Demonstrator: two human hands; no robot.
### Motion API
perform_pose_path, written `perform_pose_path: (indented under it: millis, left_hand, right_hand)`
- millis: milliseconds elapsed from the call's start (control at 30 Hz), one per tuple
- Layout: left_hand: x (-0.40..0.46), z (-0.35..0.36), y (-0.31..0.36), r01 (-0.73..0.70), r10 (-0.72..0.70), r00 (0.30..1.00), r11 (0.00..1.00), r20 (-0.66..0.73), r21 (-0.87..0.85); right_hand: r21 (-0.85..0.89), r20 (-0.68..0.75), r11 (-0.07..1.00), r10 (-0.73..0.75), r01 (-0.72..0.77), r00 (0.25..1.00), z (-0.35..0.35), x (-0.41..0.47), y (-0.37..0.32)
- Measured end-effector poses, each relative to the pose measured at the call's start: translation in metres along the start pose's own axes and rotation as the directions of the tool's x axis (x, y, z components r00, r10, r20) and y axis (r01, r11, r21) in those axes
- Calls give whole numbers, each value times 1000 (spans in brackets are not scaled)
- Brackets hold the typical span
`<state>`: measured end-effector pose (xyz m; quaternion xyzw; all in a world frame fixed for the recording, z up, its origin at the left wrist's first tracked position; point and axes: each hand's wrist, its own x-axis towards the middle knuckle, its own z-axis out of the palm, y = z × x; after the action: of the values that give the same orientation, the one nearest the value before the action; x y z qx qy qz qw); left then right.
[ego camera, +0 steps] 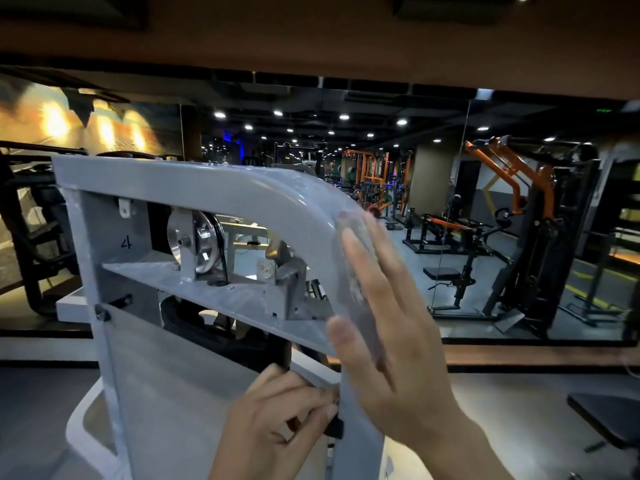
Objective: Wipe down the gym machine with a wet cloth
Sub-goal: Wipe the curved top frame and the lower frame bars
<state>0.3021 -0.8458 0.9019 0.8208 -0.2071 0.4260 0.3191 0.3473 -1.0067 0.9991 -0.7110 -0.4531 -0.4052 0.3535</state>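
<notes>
The gym machine's grey painted frame [214, 188] fills the left and middle, with a curved top corner and a silver pulley [199, 242] inside. My right hand [391, 327] lies flat with straight fingers against the frame's right upright, pressing a grey cloth [356, 251] onto the metal; only a blurred strip of cloth shows under the fingers. My left hand [277, 417] sits lower, its fingers curled round the edge of the frame's right upright beside a grey shield panel [173, 393].
A wall mirror [450, 220] behind the machine reflects the gym: orange and black machines, benches and ceiling lights. A black padded seat [609, 420] stands at the lower right. A white base rail [83, 431] curves at the lower left.
</notes>
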Motion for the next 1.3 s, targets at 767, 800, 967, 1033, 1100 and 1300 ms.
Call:
perform_pose_path:
  millis: [767, 800, 967, 1033, 1100, 1300]
  left_hand:
    - [8, -14, -5, -78, 77, 993, 997, 89, 4]
    - [8, -13, -4, -67, 66, 994, 998, 88, 7]
    - [7, -9, -4, -73, 70, 995, 997, 65, 36]
    - [7, -9, -2, -62, 60, 997, 997, 54, 34]
    - [6, -9, 0, -52, 50, 997, 998, 54, 31]
    - [7, -9, 0, -52, 51, 998, 998, 44, 29]
  right_hand:
    - [19, 42, 999, 31, -32, 999, -12, -32, 12]
    - [1, 30, 999, 40, -40, 999, -11, -42, 15]
    - [28, 92, 999, 15, -18, 996, -18, -18, 17]
    - [70, 140, 997, 31, -41, 990, -22, 12, 17]
    - [97, 169, 993, 50, -67, 984, -24, 36, 18]
    - [208, 120, 974, 71, -95, 990, -18, 8, 19]
